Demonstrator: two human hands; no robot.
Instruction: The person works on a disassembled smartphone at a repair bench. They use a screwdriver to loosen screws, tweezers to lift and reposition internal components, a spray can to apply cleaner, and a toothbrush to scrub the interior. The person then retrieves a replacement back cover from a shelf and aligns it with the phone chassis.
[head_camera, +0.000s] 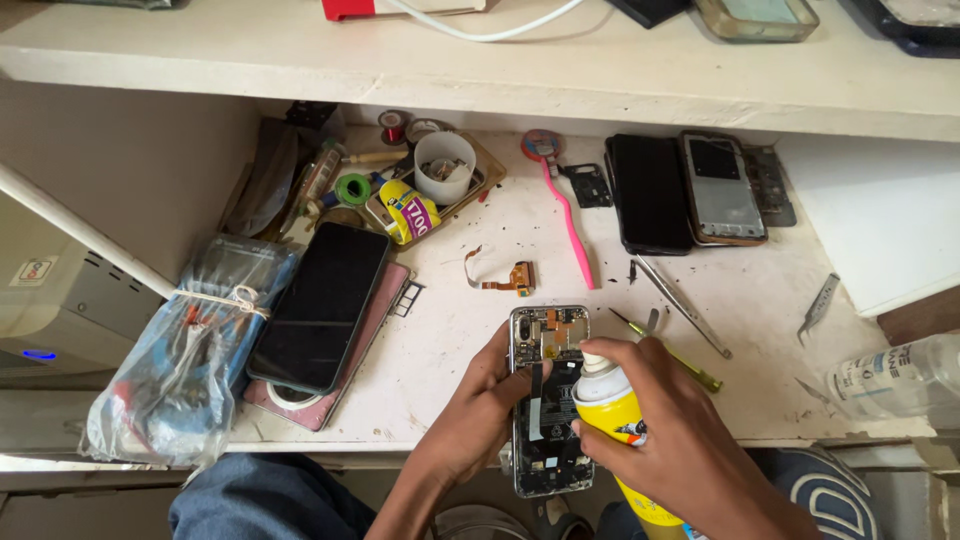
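An opened smartphone (547, 345), back cover off with circuit boards and battery showing, lies at the front edge of the white workbench (450, 330). My left hand (478, 408) grips its left side. My right hand (672, 435) holds a yellow spray can (608, 408) with a white nozzle, tilted over the phone's middle. A loose orange flex cable (505, 280) lies just beyond the phone.
A black phone (322, 305) on a pink panel lies left, beside a tied plastic bag (190, 350). Pink toothbrush (568, 215), tweezers (685, 308), a screwdriver (668, 350), two more phones (685, 192), a white cup (444, 166) and a clear bottle (895, 378) lie around. A shelf overhangs the back.
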